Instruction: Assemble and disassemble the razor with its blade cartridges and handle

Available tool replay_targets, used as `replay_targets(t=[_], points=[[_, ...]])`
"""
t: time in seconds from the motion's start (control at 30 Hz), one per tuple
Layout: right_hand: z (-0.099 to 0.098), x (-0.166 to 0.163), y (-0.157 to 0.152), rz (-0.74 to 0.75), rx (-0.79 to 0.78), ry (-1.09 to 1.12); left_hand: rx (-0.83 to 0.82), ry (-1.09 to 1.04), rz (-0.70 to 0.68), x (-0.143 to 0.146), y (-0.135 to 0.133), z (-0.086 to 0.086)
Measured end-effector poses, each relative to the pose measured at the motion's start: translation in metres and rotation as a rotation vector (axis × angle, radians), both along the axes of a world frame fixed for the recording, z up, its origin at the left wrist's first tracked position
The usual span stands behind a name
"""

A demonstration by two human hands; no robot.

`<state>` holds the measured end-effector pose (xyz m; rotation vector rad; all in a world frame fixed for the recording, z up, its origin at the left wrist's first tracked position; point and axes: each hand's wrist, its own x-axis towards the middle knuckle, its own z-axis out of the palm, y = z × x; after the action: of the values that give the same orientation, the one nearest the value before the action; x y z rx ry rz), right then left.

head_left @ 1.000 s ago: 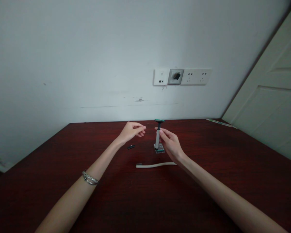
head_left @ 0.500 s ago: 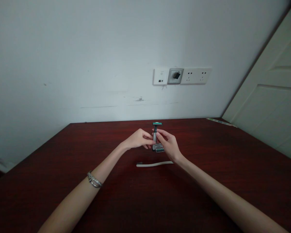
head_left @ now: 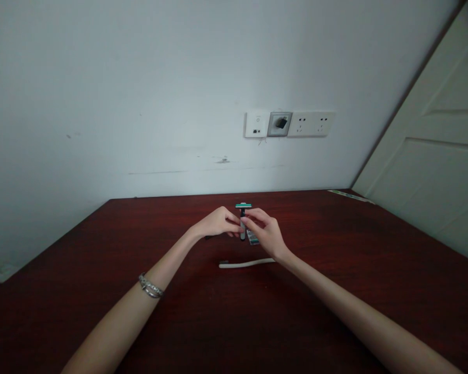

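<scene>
A razor [head_left: 242, 234] with a green-edged head and a grey-and-black handle stands upright between my hands, head up. My right hand [head_left: 268, 232] pinches its upper handle between thumb and fingers. From the other side, my left hand [head_left: 217, 222] has its thumb and fingertips closed on the lower handle. Just behind my right fingers, partly hidden, is a small clear case [head_left: 252, 238] with green-edged blades. A white toothbrush [head_left: 245, 264] lies nearer to me on the table, bristles to the left; its right end passes behind my right wrist.
The dark red wooden table [head_left: 171, 332] meets a white wall at the back. Wall sockets [head_left: 310, 124] sit above it, one with a black plug [head_left: 281, 123]. A thin patterned strip [head_left: 351, 196] lies at the back right edge, near a white door [head_left: 437, 166].
The razor has shifted slightly left and down, with my right hand moving left along with it. A dark edge now shows beneath my left hand. The toothbrush stays put.
</scene>
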<state>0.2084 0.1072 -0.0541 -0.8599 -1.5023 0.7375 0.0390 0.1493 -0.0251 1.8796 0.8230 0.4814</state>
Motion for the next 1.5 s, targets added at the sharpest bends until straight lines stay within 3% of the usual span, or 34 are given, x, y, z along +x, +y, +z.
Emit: replay_targets(t=[0.13, 0.37, 0.47, 0.63, 0.83, 1.0, 1.3, 1.5], points=[[0.002, -0.006, 0.002, -0.052, -0.010, 0.022, 0.017, 0.003, -0.009, -0.003, 0.000, 0.001], [0.002, -0.011, 0.014, -0.086, -0.170, 0.039, 0.004, 0.050, 0.017, -0.003, 0.000, 0.001], [0.001, -0.011, 0.021, -0.083, -0.216, -0.052, -0.006, 0.130, 0.000, -0.006, 0.000, 0.005], [0.000, -0.013, 0.029, -0.088, -0.289, -0.415, -0.069, 0.296, -0.060, -0.027, 0.008, 0.014], [-0.003, -0.022, 0.031, -0.091, -0.378, -0.693, -0.090, 0.333, 0.066, -0.055, 0.022, 0.017], [-0.003, -0.028, 0.032, -0.137, -0.401, -0.780, -0.086, 0.338, 0.121, -0.061, 0.028, 0.013], [-0.014, -0.029, 0.039, -0.128, -0.446, -0.831, -0.072, 0.362, 0.091, -0.061, 0.031, 0.009], [-0.010, -0.031, 0.036, -0.139, -0.476, -0.856, -0.006, 0.452, 0.092, -0.060, 0.034, 0.003]])
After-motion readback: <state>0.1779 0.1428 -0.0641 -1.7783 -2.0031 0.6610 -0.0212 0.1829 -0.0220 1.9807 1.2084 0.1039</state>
